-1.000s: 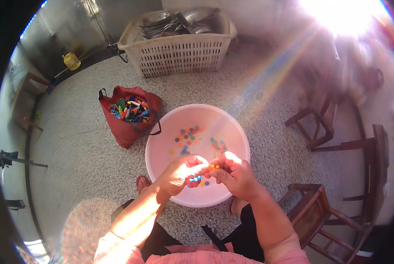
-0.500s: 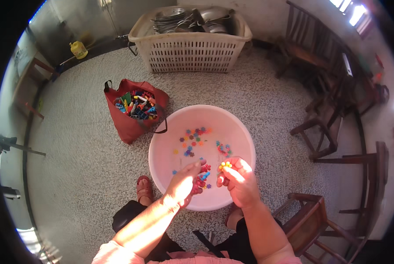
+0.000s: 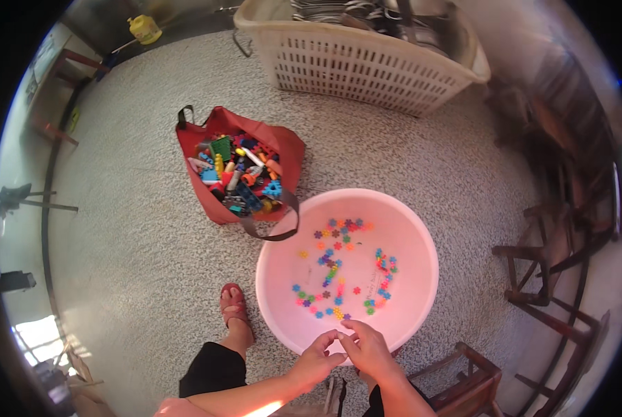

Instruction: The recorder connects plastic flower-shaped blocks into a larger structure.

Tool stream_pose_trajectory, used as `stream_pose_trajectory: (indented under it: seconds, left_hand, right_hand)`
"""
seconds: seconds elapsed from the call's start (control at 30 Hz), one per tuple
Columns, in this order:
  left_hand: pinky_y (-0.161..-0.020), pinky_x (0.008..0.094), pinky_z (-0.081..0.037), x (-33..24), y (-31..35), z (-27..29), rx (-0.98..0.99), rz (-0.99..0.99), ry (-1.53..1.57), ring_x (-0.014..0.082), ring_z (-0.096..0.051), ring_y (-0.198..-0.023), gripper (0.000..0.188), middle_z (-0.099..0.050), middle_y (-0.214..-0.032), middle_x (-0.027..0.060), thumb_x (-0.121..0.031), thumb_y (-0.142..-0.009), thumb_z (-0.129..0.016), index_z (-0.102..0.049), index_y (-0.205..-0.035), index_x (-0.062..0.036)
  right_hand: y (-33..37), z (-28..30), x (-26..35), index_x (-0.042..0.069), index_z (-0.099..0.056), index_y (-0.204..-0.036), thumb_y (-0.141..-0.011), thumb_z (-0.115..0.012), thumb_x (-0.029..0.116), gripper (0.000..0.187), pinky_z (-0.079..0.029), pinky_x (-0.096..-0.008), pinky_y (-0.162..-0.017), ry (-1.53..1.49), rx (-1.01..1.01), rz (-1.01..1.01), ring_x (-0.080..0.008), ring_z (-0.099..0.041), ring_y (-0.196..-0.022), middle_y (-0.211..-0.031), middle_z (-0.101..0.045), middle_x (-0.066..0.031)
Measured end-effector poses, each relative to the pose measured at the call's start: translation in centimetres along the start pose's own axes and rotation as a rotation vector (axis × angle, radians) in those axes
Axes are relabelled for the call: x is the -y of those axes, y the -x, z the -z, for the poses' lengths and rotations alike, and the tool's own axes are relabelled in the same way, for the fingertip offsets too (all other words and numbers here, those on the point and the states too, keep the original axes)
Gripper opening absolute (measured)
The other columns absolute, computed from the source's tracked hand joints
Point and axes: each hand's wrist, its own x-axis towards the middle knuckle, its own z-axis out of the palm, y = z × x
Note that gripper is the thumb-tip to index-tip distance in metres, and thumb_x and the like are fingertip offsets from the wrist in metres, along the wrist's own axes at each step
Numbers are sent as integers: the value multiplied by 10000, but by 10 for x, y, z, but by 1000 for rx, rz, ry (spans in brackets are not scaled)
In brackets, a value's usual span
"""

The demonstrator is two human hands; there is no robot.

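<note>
My left hand (image 3: 316, 363) and my right hand (image 3: 368, 353) meet over the near rim of a round pink basin (image 3: 418, 267). Their fingertips come together, curled in a pinch; whatever lies between them is hidden or too small to make out. Inside the basin, small flower-shaped plastic pieces (image 3: 329, 272) in many colours lie in loose curved groups. A few yellow ones (image 3: 339, 314) are just beyond my fingers. A lone red piece (image 3: 357, 290) lies near the basin's middle.
Left of the basin stands a red cloth bag (image 3: 283, 142) full of mixed plastic toy pieces (image 3: 245, 170), its dark strap near the basin rim. A white slatted basket (image 3: 366, 69) holds metalware behind. Wooden chairs (image 3: 533, 264) line the right; a wooden stool (image 3: 467, 393) is close by my right arm.
The view has shifted, so bag and basket appear larger and further right. Both hands have drawn back to the near rim and together. The red, blue and yellow pieces they held are no longer visible there.
</note>
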Motion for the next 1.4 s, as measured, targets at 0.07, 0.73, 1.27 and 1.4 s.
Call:
stream_pose_trajectory:
  seconds: [0.07,0.73,1.27,1.4]
  left_hand:
    - [-961,328,-307,-4,1,4,-157,21,-66,224,-302,-1229,561,-376,-1259,141,-95,-754,-588,-329,-1240,11]
    - [-625,278,-481,-166,373,329,-624,-88,-32,151,-593,-736,294,-612,-875,74,-184,-761,-624,-557,-998,-24]
    - [-677,257,-451,-586,348,396,-253,-237,-404,115,-556,-768,340,-604,-887,42,-266,-798,-599,-561,-1037,-27]
    - [-696,300,-466,-657,328,480,-605,-33,-387,139,-582,-761,295,-625,-829,56,-204,-752,-583,-586,-1009,-59]
  right_hand:
    - [-15,-35,-38,2,-536,-1050,-800,-572,224,336,-479,-305,-657,-372,27,-150,-218,-604,-722,-949,-596,-149]
    - [4,1,305,125,-620,-968,-760,-510,299,292,-487,-352,-740,854,119,47,-264,-613,-814,-851,-637,-107]
    - [-260,9,618,98,-644,-918,-754,-540,291,274,-477,-365,-715,694,296,26,-281,-611,-765,-860,-633,-126]
    - [-376,-2,742,62,-628,-817,-740,-525,274,248,-449,-421,-721,640,347,76,-346,-570,-810,-863,-604,-166]
